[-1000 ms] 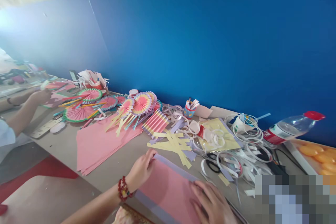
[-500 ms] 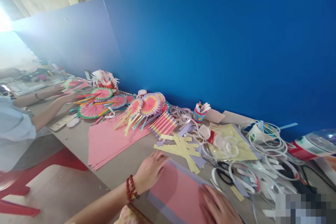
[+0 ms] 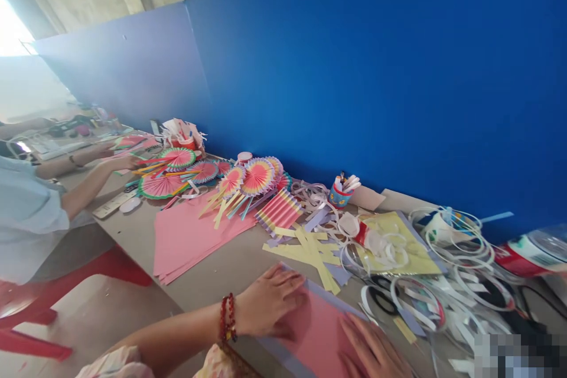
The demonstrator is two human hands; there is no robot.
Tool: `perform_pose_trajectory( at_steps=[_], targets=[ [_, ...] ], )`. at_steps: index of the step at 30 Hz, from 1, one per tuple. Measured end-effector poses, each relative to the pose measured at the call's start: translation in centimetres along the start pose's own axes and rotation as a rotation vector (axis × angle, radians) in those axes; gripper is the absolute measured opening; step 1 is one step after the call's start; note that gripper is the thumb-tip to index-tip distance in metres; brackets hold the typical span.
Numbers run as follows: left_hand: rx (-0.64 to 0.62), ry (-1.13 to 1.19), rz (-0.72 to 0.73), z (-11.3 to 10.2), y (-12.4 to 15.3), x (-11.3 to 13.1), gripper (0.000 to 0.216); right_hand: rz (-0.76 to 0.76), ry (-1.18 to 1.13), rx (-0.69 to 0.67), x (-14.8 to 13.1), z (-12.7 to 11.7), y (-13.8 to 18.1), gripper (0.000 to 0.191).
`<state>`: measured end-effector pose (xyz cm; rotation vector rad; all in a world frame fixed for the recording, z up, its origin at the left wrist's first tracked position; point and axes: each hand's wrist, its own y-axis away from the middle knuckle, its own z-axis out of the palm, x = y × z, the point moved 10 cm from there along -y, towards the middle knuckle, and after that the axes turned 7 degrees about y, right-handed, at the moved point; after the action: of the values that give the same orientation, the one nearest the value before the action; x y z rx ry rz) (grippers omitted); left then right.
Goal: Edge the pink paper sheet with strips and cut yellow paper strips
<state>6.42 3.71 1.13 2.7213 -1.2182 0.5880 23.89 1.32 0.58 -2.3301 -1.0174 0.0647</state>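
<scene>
A pink sheet of paper (image 3: 315, 331) with purple edging lies on the table at the bottom middle. My left hand (image 3: 271, 301), with a red beaded bracelet at the wrist, rests flat on its upper left part, fingers stretched out. On the lower right part lies my right hand (image 3: 370, 347), fingers extended and partly cut off by the frame's bottom. Neither hand grips anything. Just beyond the sheet are crossed yellow paper strips (image 3: 310, 251) and a pleated pink, yellow and purple paper (image 3: 279, 211). Black-handled scissors (image 3: 384, 295) lie to the right, among white tape.
Pink sheets (image 3: 195, 242) are stacked on the left, with round paper fans (image 3: 258, 176) behind. A pen cup (image 3: 340, 195) stands near the blue partition (image 3: 354, 71). Tape rolls (image 3: 460, 236) and a bottle (image 3: 527, 254) crowd the right. Another person's arm (image 3: 93, 186) reaches in at left.
My left hand has slid right and down from the sheet's upper left edge onto its surface. My right hand stays on the sheet. The view has shifted slightly.
</scene>
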Motion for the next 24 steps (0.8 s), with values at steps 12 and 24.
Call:
perform_pose_trajectory(
  at_steps=[12,24],
  targets=[
    [0.006,0.022,-0.1,-1.4,3.1,-2.5,0.065,0.127,-0.061,-0.194,-0.7,-1.7,0.8,0.039],
    [0.21,0.108,-0.106,-6.1,5.1,-3.6,0.039,0.207,-0.224,-0.226,0.6,-2.0,-1.9,0.025]
  ],
)
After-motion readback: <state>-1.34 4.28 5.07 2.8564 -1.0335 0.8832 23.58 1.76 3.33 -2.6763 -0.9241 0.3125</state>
